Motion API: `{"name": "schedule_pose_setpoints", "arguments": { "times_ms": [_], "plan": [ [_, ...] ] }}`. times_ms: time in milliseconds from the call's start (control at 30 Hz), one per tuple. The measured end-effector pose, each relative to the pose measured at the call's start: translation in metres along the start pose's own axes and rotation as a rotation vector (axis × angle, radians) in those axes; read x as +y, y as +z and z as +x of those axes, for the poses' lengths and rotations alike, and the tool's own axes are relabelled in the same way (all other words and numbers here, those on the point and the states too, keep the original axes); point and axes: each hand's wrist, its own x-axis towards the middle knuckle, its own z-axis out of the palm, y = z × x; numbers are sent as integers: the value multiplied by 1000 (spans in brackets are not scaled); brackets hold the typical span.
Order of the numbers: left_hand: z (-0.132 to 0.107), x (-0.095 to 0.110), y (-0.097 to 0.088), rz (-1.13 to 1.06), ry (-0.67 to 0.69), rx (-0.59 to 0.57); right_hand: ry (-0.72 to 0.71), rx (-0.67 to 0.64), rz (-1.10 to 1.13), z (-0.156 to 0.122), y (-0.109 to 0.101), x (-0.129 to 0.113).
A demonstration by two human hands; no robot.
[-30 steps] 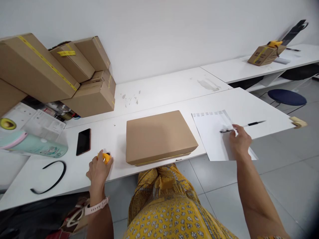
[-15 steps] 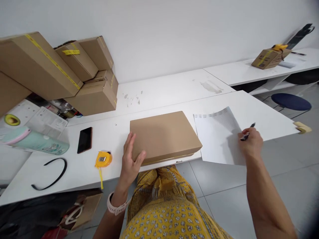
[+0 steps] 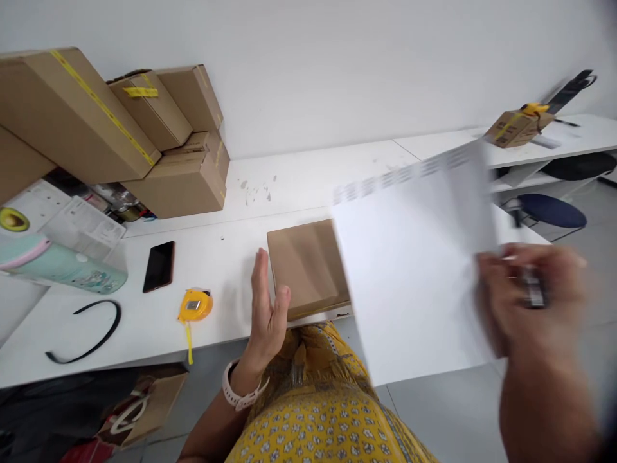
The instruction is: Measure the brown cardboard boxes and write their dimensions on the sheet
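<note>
My right hand is closed on the right edge of a white sheet of paper, raised above the table. A dark pen, smeared by motion, is held in the same hand. Faint printed lines run along the sheet's far edge. Under the paper's left side lies a flat brown cardboard box, its right part hidden. My left hand is open at the box's left end, fingers stretched out and thumb apart; whether it touches the box I cannot tell.
Left on the white table lie a yellow tape measure, a phone, a black curved band and a mint bottle. Cardboard boxes are stacked at the back left. A blue stool stands at the right.
My right hand has lifted the paper off the table and brought it up and toward me, over the box's right part. My left hand has shifted slightly right, still beside the box's left end.
</note>
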Motion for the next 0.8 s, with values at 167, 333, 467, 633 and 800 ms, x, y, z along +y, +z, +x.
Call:
{"name": "schedule_pose_setpoints", "arguments": {
  "times_ms": [167, 333, 467, 633, 800],
  "plan": [
    [20, 27, -6, 241, 394, -30, 178, -365, 213, -58, 40, -7],
    [33, 19, 12, 571, 575, -469, 174, -412, 178, -82, 40, -7],
    [34, 10, 23, 743, 521, -666, 34, -248, 24, -65, 32, -18],
    [31, 16, 24, 851, 525, -692, -16, -211, 442, -27, 45, -60],
    [32, 21, 27, 924, 514, -705, 440, -817, 756, -18, 101, -93]
  ]
}}
